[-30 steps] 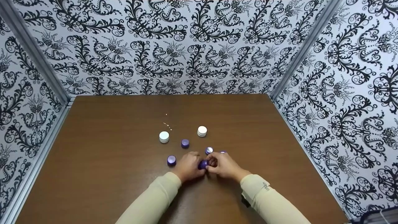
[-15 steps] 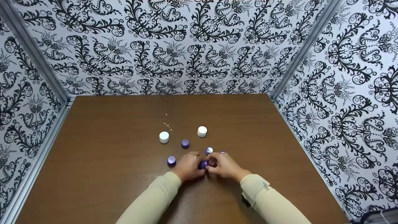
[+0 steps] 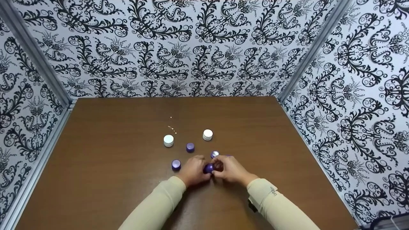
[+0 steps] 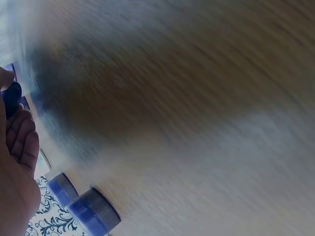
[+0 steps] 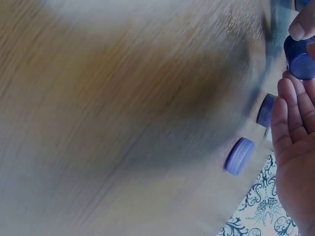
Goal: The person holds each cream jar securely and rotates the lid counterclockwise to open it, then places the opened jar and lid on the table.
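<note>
Both hands meet at a small purple jar (image 3: 209,168) lying on its side between them, close over the table. My left hand (image 3: 193,171) grips its left end, with the fingers wrapped over it. At the other end my right hand (image 3: 232,169) holds the jar between thumb and curled fingers. In the right wrist view the thumb presses on the rounded blue-purple jar (image 5: 300,56); the other fingers of the right hand (image 5: 300,147) extend below it. The left wrist view shows only the dark blue edge of the jar (image 4: 12,98) beside the left hand (image 4: 19,162).
Purple jars stand left (image 3: 176,165) and behind (image 3: 190,147) the hands. A silver-topped purple jar (image 3: 214,154) is just beyond the right hand, another purple piece (image 3: 228,156) partly hidden. Two white jars (image 3: 168,141) (image 3: 207,134) stand farther back. Patterned walls (image 3: 179,48) enclose the brown table (image 3: 111,134).
The right hand's fingers have shifted and turned slightly at the jar's end, covering more of the purple piece behind them. The left hand and the standing jars have stayed in place.
</note>
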Demonstrator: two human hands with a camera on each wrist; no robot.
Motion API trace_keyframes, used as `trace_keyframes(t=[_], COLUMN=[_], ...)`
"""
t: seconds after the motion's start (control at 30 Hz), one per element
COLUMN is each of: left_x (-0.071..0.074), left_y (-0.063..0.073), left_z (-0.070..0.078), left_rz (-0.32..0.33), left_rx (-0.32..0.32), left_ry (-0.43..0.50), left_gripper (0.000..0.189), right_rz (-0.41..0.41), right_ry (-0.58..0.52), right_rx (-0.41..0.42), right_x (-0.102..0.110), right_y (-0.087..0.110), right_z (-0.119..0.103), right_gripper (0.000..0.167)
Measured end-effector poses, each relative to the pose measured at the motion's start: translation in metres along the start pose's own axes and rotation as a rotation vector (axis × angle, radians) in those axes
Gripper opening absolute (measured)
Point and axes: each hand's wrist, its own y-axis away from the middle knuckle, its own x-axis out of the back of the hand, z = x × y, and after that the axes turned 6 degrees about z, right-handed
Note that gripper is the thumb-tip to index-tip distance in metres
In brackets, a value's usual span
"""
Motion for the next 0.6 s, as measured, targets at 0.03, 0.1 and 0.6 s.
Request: trace_keyframes(t=[0.03, 0.1, 0.6], left_x=[0.0003, 0.0006, 0.0039], left_y=[-0.0003, -0.0004, 0.0005], left_z=[0.0, -0.0001, 0.0029], left_rz=[0.0, -0.003, -0.018], left_rx=[0.001, 0.003, 0.017], left_ry=[0.001, -0.001, -0.034], left_gripper=[0.026, 0.027, 0.025], right_rz=[0.0, 0.002, 0.02], right_ry=[0.0, 0.004, 0.003], right_rx=[-0.006, -0.011, -0.033], right_x=[0.0, -0.0002, -0.0032], right_y=[0.0001, 0.0004, 0.0013], right_z=[-0.0002, -0.0007, -0.0006], right_gripper=[0.029, 0.03, 0.023])
